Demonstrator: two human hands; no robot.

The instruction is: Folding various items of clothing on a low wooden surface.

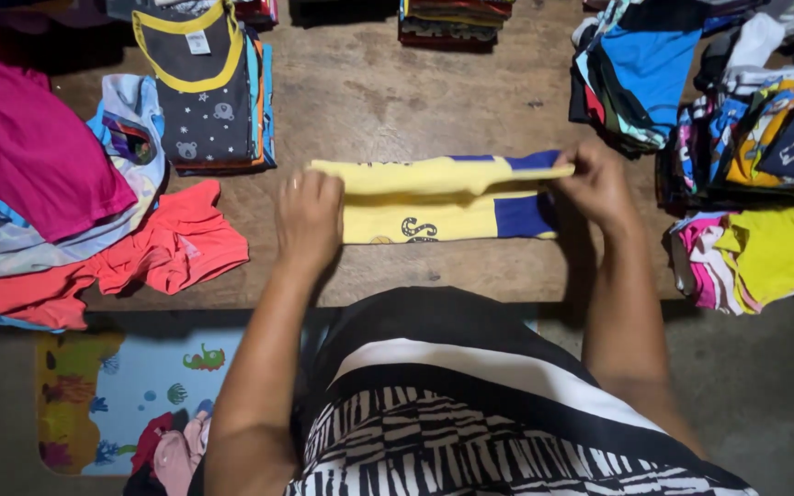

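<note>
At the bottom of the frame the person's striped black-and-white top fills the near view, with a sea-creature play mat (130, 395) on the floor at the lower left. Just above, the left hand (309, 219) and the right hand (596, 186) each pinch one end of a yellow garment with blue panels (434, 197), which lies across the middle of the wooden counter (388, 101). Both grips are closed on the cloth, lifting its upper fold edge while the lower half rests flat.

The raised fold looks taut; if one grip lets go early, that edge would likely sag and the fold land crooked. The garment's lower hem sits close to the counter's near edge, so a pull toward the body could drag it over the edge.

Open room is narrow: bare wood runs only above the garment, toward the top centre. At centre left a coral-orange shirt (167, 248) lies near the left hand, and a wide elbow swing could snag it. Right of centre, a loose yellow and pink heap (765, 253) crowds the right hand. Farther up, a folded stack topped by a grey, yellow-trimmed tank top (204, 92) stands at the upper left and a leaning blue pile (645, 64) at the upper right.
</note>
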